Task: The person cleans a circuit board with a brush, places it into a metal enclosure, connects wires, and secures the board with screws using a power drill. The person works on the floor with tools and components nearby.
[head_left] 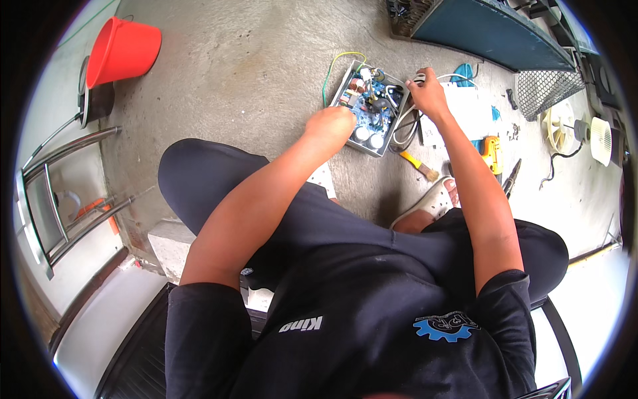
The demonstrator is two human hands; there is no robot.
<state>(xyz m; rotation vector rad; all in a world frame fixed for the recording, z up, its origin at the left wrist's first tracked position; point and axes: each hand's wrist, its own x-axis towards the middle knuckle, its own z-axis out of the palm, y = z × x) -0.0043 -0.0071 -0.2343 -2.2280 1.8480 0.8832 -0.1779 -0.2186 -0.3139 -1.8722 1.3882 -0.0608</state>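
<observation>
On the concrete floor in front of me lies an open grey box [380, 152] holding a blue circuit board [381, 118] with coils, wires and two large round white-topped capacitors. My left hand [332, 125] is closed at the box's left wall, its fingertips over the board's edge; the back of the hand hides what they grip. At the box's upper right, my right hand [429, 94] has its fingers curled on a grey cable [403, 133], which loops down beside the box. A green-yellow wire [326, 85] runs out past the box's far left corner.
Right of the box lie a yellow-handled brush [419, 166], white sheets [458, 110], a yellow power tool [492, 154] and pliers [512, 177]. A dark metal casing [492, 33] and a white fan wheel [559, 126] lie farther right. A red bucket [125, 51] stands far left.
</observation>
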